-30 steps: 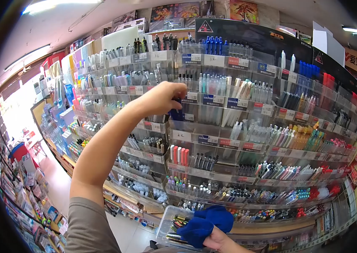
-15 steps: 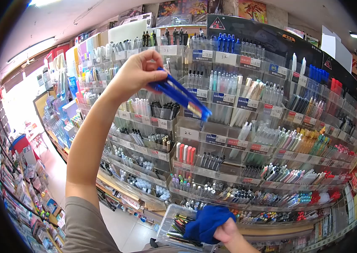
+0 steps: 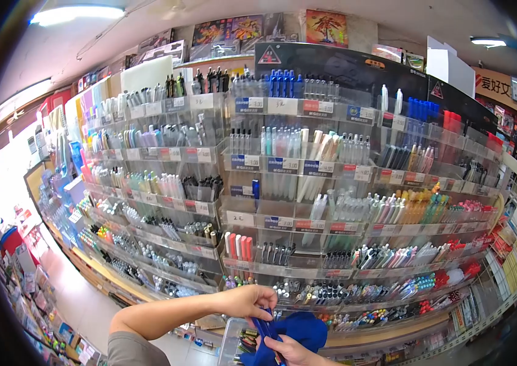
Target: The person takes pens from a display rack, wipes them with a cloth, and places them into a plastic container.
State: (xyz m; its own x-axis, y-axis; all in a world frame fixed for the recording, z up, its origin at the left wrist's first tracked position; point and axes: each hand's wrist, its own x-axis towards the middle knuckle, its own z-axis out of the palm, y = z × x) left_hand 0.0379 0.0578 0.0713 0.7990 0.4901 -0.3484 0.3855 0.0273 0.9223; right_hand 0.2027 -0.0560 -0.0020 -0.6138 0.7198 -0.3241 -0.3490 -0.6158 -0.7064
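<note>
The left hand (image 3: 251, 302) is pinching the top end of what look like slim dark-blue plastic pens (image 3: 264, 327), fingers closed; the right hand (image 3: 290, 351) is gripping lower down, beside the bunched royal-blue cloth (image 3: 308, 329). Long axis is slanting steeply down-right, hand to hand.
</note>
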